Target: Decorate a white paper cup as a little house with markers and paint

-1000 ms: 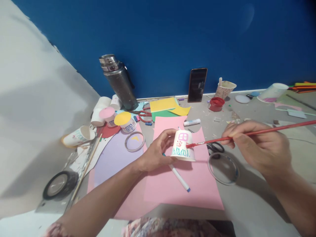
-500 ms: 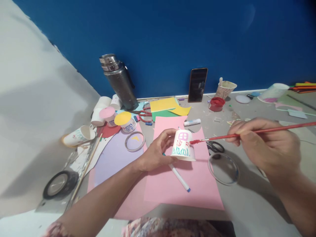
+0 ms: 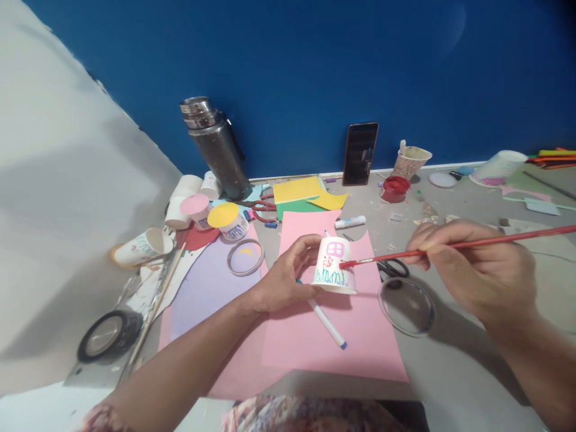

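Gripping two things: your left hand (image 3: 281, 277) is wrapping thumb and fingers around the upturned cup (image 3: 333, 264), pinning it on the pink sheet (image 3: 342, 336) at centre. Your right hand (image 3: 472, 270) is pinching the red brush (image 3: 454, 245) partway along the handle, fingers closed tight on it, the long tail running off right.

Brush tip is touching the cup's right side, just beside the small red flower marks, below the pink window and above the green scribble band. Looks like you're dabbing red paint details onto the cup wall.

Next move, my read: you're needing a light touch so the cup isn't sliding, left hand rotating it when a fresh face is wanted. Red paint pot (image 3: 395, 187) is sitting far right of centre, well apart, for a reload.

Versus half a second back: tip was hanging off the cup to the right; it's now back in contact, hand shifted left. Cup and left hand unchanged.

Around you: white marker (image 3: 326, 321) lying on the sheet just near the cup, partly under your left hand. Scissors (image 3: 392, 269) and a clear tape ring (image 3: 407, 306) right of the sheet. Flask (image 3: 216, 147) and phone (image 3: 360, 153) far, against the blue wall.
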Demonstrator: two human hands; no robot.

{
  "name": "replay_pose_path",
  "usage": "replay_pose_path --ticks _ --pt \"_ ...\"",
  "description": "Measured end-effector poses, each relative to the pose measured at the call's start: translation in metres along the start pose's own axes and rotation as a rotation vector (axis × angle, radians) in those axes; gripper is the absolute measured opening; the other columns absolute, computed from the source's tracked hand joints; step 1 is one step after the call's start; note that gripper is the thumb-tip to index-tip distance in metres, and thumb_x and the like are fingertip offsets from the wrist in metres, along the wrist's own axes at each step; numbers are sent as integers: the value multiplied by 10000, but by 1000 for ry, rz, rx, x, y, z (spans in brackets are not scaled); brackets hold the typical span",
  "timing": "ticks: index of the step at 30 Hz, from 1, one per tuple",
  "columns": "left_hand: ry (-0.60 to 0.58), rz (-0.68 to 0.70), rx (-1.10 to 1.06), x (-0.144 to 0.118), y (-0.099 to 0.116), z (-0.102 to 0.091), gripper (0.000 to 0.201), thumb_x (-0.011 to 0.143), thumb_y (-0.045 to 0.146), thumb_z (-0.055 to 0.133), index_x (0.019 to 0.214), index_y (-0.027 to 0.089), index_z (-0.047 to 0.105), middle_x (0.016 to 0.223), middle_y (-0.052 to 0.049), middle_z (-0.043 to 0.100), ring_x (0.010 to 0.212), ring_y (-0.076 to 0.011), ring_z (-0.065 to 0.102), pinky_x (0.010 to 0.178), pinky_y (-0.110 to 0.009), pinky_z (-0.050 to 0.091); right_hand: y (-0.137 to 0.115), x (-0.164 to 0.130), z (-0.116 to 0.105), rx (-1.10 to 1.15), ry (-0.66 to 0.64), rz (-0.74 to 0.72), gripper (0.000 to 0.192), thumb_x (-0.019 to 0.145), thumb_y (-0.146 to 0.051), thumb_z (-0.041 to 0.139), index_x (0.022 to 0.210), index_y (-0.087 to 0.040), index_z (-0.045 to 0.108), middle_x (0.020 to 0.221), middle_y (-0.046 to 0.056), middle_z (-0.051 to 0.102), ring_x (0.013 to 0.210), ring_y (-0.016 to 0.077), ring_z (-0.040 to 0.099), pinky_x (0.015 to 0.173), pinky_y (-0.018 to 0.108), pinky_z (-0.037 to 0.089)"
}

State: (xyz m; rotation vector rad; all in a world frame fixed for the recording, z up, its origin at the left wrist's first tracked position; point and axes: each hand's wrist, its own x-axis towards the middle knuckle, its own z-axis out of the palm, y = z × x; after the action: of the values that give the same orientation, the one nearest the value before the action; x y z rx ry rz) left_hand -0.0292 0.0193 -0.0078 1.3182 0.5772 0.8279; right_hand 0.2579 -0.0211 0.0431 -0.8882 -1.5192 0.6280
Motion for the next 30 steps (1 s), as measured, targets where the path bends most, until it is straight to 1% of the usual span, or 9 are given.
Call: replay_pose_path --ticks 3,6,11,14,16,19,23,27,30 --pt "7 -6 7 0 1 1 754 685 103 878 1346 289 570 1447 -92 612 1417 -335 551 1202 -505 404 0 1 0 -6 4 1 150 964 -305 690 826 -294 748 696 53 689 595 271 623 514 481 495" --pt "5 -9 -1 0 2 1 756 689 96 873 1351 286 565 1461 -97 603 1421 -335 548 1200 -502 404 -1 1 -2 1 15 2 160 971 -309 683 822 -294 741 679 53 671 612 275 620 543 484 503" --pt "5 -7 15 0 3 2 737 684 113 891 1328 284 577 1431 -92 609 1413 -335 546 1201 -502 396 1 2 -3 -7 -46 -51 97 947 -224 710 872 -267 754 706 45 688 632 252 647 561 439 514" --pt "9 -11 -4 0 4 2 754 671 98 888 1332 285 576 1442 -94 601 1413 -338 544 1198 -506 399 1 3 -3 -2 -14 -99 119 946 -168 698 866 -240 749 696 31 682 640 226 652 615 419 534" --pt "14 -20 -15 0 4 2 761 654 85 888 1324 282 585 1439 -95 601 1410 -343 543 1194 -508 402 0 4 -4 10 -4 -103 128 949 -152 686 871 -235 746 698 29 680 645 221 650 631 416 538" --pt "26 -29 -19 0 3 2 769 640 89 897 1319 281 593 1424 -96 612 1398 -353 550 1191 -520 402 -1 4 -4 21 -35 -101 130 941 -147 689 884 -248 749 688 29 675 629 228 636 595 416 532" --pt "11 -2 -3 0 1 2 759 659 109 900 1328 294 591 1425 -88 622 1409 -344 549 1205 -521 392 0 4 -2 32 -74 -114 132 932 -150 692 896 -257 758 685 44 686 628 248 642 560 426 527" --pt "11 -10 5 -1 1 1 746 678 121 892 1337 281 583 1458 -105 610 1426 -350 547 1216 -531 392 -1 5 -4 20 -45 -126 133 933 -134 683 895 -241 753 692 32 689 629 231 645 594 421 525" --pt "8 -11 10 -1 0 2 736 684 124 884 1338 272 582 1466 -113 605 1428 -356 548 1219 -540 391 -1 5 -5 12 -56 -140 144 931 -110 675 904 -232 747 703 26 689 649 222 652 616 413 529"
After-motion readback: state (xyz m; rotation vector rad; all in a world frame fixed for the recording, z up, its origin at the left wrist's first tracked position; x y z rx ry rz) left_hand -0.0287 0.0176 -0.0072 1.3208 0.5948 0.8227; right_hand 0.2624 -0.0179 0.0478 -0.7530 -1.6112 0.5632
